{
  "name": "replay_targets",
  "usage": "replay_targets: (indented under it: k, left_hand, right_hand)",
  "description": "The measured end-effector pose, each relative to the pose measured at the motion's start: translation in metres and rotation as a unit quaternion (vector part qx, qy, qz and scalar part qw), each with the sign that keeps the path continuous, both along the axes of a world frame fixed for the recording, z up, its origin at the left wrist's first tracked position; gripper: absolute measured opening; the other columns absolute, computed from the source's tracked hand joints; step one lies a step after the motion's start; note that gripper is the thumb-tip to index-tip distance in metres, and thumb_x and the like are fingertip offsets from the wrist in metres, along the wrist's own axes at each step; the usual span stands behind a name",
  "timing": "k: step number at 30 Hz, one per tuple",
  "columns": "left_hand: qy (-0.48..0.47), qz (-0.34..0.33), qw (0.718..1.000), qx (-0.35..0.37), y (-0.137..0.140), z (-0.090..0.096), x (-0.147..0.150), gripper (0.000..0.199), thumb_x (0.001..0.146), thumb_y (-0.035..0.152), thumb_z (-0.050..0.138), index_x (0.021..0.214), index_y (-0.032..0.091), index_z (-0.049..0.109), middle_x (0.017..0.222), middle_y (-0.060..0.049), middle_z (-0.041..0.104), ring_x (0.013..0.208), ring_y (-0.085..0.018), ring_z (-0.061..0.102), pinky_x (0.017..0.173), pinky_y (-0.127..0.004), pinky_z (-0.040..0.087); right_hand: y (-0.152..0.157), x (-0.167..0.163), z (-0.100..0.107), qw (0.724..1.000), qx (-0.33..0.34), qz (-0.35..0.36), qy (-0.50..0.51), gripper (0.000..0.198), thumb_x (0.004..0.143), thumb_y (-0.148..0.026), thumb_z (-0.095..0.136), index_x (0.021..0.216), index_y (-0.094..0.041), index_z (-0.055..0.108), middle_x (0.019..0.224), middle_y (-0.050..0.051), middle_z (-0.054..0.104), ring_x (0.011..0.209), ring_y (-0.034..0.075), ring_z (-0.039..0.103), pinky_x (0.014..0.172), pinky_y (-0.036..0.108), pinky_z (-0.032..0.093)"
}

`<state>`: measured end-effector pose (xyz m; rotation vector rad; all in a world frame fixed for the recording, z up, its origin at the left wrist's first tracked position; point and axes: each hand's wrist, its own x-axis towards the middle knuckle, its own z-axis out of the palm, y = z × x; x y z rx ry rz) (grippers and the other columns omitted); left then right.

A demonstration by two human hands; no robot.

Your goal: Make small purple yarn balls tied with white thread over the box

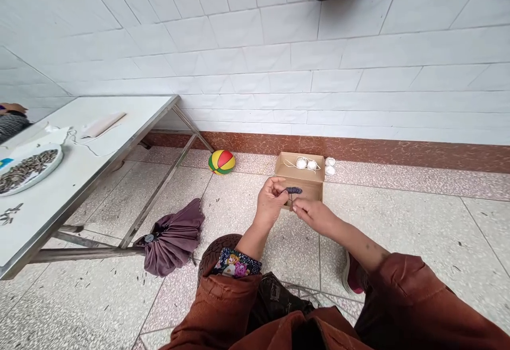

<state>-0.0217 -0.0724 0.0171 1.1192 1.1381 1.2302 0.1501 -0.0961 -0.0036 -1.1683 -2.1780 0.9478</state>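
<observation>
My left hand (272, 197) is closed, pinching a small, dark blue, textured roll (294, 190) that looks like yarn work. My right hand (313, 214) is closed just below and to the right of it. A thin dark strand or stick (291, 200) runs from the roll down to its fingertips; I cannot tell which it is. Both hands are above an open cardboard box (281, 167) on the floor. White yarn balls (302, 163) lie on the box's raised far part.
More white balls (330, 166) sit beside the box by the wall. Left are a colourful ball (222, 162), a folded purple umbrella (175, 237) and a metal-framed table (115, 143) with a plate of seeds (56, 165). Another person's sleeve (13, 126) shows at the left edge.
</observation>
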Motion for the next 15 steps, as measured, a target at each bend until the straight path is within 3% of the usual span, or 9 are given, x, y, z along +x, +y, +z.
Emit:
replay_targets:
  k: [3,6,10,13,15]
  left_hand:
    - [0.053,0.022,0.998,0.015,0.003,-0.004,0.000,0.037,0.065,0.011,0.066,0.100,0.019,0.061,0.065,0.009,0.054,0.057,-0.008,0.050,0.061,-0.021,0.039]
    - [0.097,0.011,0.995,0.031,0.003,-0.005,0.001,0.038,0.064,0.010,0.065,0.101,0.019,0.064,0.066,0.008,0.055,0.058,-0.008,0.050,0.060,-0.021,0.038]
    - [0.099,-0.053,0.993,0.024,0.000,-0.003,0.005,0.034,0.067,0.014,0.067,0.101,0.019,0.064,0.067,0.006,0.058,0.059,-0.009,0.051,0.060,-0.022,0.039]
    - [0.074,-0.088,0.993,0.016,-0.003,0.000,0.007,0.033,0.070,0.016,0.070,0.102,0.018,0.064,0.068,0.005,0.059,0.059,-0.009,0.051,0.060,-0.022,0.038]
    - [0.039,-0.095,0.995,0.009,-0.004,0.001,0.008,0.033,0.071,0.018,0.072,0.103,0.019,0.064,0.070,0.005,0.059,0.061,-0.008,0.051,0.062,-0.022,0.039]
  right_hand:
    - [-0.005,0.003,0.012,1.000,0.020,0.008,0.023,0.023,0.104,-0.031,0.045,0.094,-0.022,0.064,0.086,0.003,0.069,0.078,0.018,0.065,0.072,0.029,0.047]
    - [0.002,0.015,0.021,0.995,0.042,-0.066,0.056,0.021,0.101,-0.034,0.050,0.092,-0.022,0.065,0.087,0.004,0.070,0.080,0.019,0.065,0.073,0.030,0.046]
    - [0.012,0.027,0.021,0.985,-0.014,-0.165,0.046,0.018,0.093,-0.038,0.064,0.099,-0.022,0.067,0.070,-0.002,0.064,0.062,0.016,0.057,0.061,0.027,0.041]
    - [0.013,0.027,0.017,0.990,-0.021,-0.139,0.018,0.020,0.088,-0.040,0.072,0.097,-0.022,0.070,0.074,-0.001,0.067,0.065,0.016,0.058,0.062,0.027,0.041]
    - [0.012,0.025,0.014,0.993,-0.007,-0.118,0.018,0.018,0.092,-0.039,0.067,0.092,-0.022,0.071,0.079,0.000,0.070,0.070,0.016,0.061,0.065,0.028,0.042]
